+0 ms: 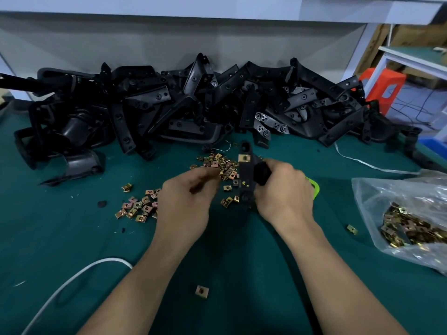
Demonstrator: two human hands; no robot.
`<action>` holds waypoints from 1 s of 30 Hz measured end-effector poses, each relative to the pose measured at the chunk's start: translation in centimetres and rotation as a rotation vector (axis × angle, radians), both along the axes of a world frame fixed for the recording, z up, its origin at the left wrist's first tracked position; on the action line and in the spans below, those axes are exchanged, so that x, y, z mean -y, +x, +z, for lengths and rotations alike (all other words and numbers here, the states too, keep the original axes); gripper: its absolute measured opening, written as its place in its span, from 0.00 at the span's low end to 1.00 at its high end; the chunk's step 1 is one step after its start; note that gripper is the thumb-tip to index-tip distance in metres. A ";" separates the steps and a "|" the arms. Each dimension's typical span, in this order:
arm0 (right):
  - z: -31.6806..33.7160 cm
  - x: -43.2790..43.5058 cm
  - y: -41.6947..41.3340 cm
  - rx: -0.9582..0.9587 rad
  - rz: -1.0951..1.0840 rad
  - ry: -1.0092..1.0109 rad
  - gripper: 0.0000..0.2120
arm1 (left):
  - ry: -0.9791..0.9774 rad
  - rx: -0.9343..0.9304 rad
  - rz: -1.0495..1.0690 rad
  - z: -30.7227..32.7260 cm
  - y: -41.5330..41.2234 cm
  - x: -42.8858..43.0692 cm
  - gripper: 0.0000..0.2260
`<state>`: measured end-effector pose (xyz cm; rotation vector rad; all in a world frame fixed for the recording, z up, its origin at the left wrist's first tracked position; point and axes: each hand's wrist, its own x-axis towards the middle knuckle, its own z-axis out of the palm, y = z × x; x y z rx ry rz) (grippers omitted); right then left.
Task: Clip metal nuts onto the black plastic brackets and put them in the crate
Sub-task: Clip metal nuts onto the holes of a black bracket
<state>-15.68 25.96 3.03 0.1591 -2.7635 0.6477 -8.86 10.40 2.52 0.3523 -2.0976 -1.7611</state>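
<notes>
Clipping step: the right hand (283, 189) grips a black bracket (246, 172) with a clip nut (244, 158) at its 12 o'clock. The left hand (186, 197), at 9 o'clock, is curled, but I cannot tell if it holds anything. Next, I think, align another nut.

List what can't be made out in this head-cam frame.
All in the head view:
Blurred: left hand fingertips, by motion; whether they pinch a nut is unclear.
Hidden: lower end of the black plastic bracket, under the gripping right hand.
Hidden: bright green object, mostly behind the right hand; unidentifiable.
Cut off: clear plastic bag of metal nuts, by the right edge.
Not in view: the crate.
</notes>
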 end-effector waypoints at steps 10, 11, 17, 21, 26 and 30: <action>-0.3 -0.5 -0.6 0.011 -0.082 -0.069 0.11 | -0.805 0.215 -0.110 -0.9 0.2 -0.3 0.18; -0.3 -0.4 -0.6 0.011 -0.085 -0.073 0.11 | -0.760 0.216 -0.105 -0.9 0.2 -0.2 0.16; -0.3 -0.4 -0.5 0.014 -0.088 -0.093 0.13 | -0.564 0.130 -0.041 -1.0 0.1 0.0 0.12; -0.4 -0.3 -0.5 0.018 -0.058 -0.101 0.14 | -0.329 0.074 -0.020 -0.8 -0.1 0.3 0.07; -0.4 -0.2 -0.4 0.021 -0.016 -0.073 0.06 | 0.052 -0.010 -0.068 -0.7 -0.2 0.4 0.09; -0.4 -0.1 -0.4 0.015 0.007 -0.047 0.10 | 0.335 -0.039 -0.108 -0.4 -0.1 0.1 0.11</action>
